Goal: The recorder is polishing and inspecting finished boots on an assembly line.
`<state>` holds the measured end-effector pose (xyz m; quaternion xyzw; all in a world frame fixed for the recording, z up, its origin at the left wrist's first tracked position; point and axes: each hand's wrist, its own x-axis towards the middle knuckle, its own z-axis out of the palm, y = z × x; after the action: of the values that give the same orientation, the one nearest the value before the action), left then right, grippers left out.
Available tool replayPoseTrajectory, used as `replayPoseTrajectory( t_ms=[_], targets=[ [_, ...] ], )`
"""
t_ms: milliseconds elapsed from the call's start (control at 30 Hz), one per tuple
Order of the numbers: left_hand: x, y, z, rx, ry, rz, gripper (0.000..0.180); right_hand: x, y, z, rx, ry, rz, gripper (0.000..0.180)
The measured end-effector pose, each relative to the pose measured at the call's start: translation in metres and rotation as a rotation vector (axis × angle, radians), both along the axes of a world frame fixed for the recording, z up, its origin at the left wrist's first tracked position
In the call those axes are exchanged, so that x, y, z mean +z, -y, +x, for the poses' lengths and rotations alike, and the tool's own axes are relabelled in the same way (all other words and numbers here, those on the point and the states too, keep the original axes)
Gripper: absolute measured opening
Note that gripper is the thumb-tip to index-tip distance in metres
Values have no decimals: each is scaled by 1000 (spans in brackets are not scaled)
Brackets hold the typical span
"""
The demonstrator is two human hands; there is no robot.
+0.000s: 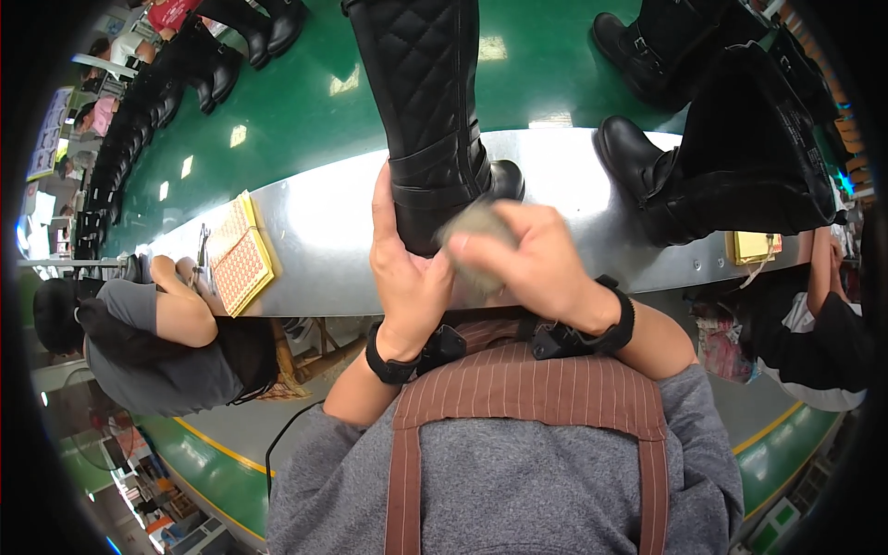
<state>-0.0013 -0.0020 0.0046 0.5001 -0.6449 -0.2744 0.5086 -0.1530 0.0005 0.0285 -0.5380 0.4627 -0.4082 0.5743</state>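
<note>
A tall black boot (425, 102) with a quilted shaft and ankle straps stands upright in front of me, its toe pointing right. My left hand (407, 282) is closed round the back of its heel, with fingers along the left side. In my right hand (541, 264) is a greyish-green cloth (474, 236), bunched up and smeared by motion. It is against or just in front of the boot's heel and lower foot; whether it touches cannot be made out. Part of the lower boot is hidden behind my hands.
A shiny metal bench edge (324, 217) runs before a green surface (296, 120). Another black boot (731, 157) lies tilted at right, with more boots behind it. A yellow-edged stack of printed sheets (242, 254) lies at left. People sit close on both sides.
</note>
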Motion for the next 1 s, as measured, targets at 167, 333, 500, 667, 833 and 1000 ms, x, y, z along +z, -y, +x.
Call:
replayPoseTrajectory(
  t_ms=[167,333,500,667,833,1000],
  targets=[
    [-1,-2,-2,30,-33,151,85,2,12,1,-170,133,-33,26],
    [1,0,0,9,-118,169,85,10,3,2,227,-175,-46,26],
    [-1,1,-2,-3,-4,81,86,16,19,-9,-207,-386,-630,25],
    [0,-3,-6,-18,86,-14,80,55,60,-1,-339,-816,-1119,25],
    [2,-3,-6,-20,64,-4,79,82,72,-25,-799,-477,-1012,25],
    [2,-2,-6,-19,114,-31,78,58,64,-20,-363,-816,-1132,26]
  ],
)
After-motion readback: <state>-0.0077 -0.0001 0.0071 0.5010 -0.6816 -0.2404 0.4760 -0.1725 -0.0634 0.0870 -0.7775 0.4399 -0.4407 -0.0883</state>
